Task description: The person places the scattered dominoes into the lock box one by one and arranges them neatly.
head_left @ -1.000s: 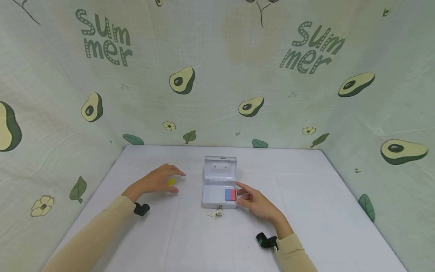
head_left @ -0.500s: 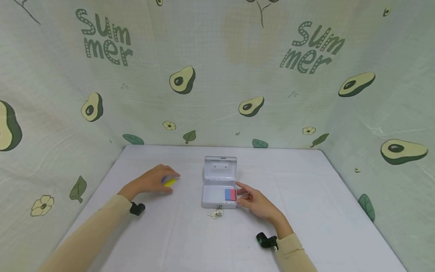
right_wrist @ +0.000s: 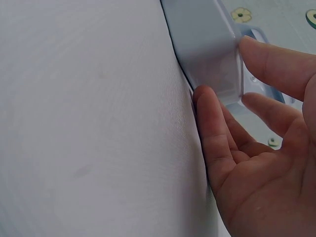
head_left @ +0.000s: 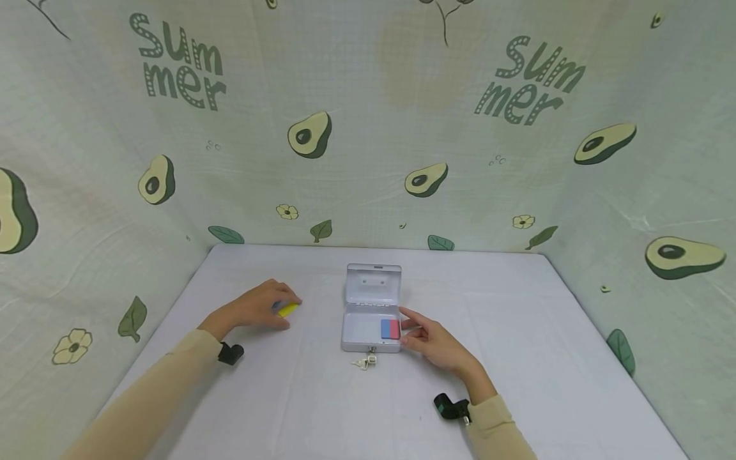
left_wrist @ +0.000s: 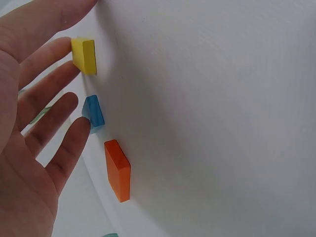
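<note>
My left hand [head_left: 253, 306] is low over the left of the table, thumb and fingers spread around a yellow block [left_wrist: 84, 55]. In the left wrist view the fingertips overlap that block, while the thumb stands apart from it. A blue block [left_wrist: 94, 112] and an orange block [left_wrist: 117, 172] stand in a row beside the other fingers. My right hand [head_left: 439, 345] rests its fingertips along the right wall of a small metal cash box [head_left: 359, 326], lid raised. Inside the box, a blue block [head_left: 385, 329] and a red block [head_left: 395, 329] lie side by side at the right.
A small padlock [head_left: 372, 360] hangs at the front of the box, with keys [head_left: 360, 365] lying beside it. White cloth covers the table [head_left: 322, 415]. Printed curtains [head_left: 368, 211] enclose its back and sides.
My left hand has moved a little left and down, and its thumb and fingers are closer around the yellow block. My right hand and the box have stayed put.
</note>
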The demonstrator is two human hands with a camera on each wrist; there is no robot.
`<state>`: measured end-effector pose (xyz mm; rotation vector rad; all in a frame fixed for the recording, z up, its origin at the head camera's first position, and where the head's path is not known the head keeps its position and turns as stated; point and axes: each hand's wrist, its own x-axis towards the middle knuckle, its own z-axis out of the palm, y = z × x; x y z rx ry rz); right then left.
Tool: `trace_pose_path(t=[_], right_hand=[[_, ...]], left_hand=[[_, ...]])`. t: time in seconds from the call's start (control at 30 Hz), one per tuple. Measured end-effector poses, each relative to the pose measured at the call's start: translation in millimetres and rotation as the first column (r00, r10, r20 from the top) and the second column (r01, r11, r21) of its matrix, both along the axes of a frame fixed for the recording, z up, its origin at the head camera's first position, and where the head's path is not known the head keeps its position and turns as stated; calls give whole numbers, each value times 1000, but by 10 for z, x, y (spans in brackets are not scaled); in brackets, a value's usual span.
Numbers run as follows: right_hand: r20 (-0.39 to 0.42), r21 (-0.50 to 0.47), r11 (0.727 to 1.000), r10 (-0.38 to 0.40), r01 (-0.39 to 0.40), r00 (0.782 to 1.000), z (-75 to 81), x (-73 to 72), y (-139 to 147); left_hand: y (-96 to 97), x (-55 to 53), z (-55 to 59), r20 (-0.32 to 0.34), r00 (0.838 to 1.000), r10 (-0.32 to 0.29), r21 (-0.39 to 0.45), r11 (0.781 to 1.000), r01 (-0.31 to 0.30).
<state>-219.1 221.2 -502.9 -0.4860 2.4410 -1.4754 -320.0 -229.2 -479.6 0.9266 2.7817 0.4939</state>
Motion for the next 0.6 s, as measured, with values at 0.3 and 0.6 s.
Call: trace_pose_path(t=[0.3,0.6], right_hand=[[2,2,1000,-5,5,1000,-15,-6,-3],[7,0,1000,-6,6,1000,17,8,-9]], left_hand=[[-34,48,61,-7,1000,-10,0,1000,10],[-72,73,77,-23,1000,-15,2,1000,15]])
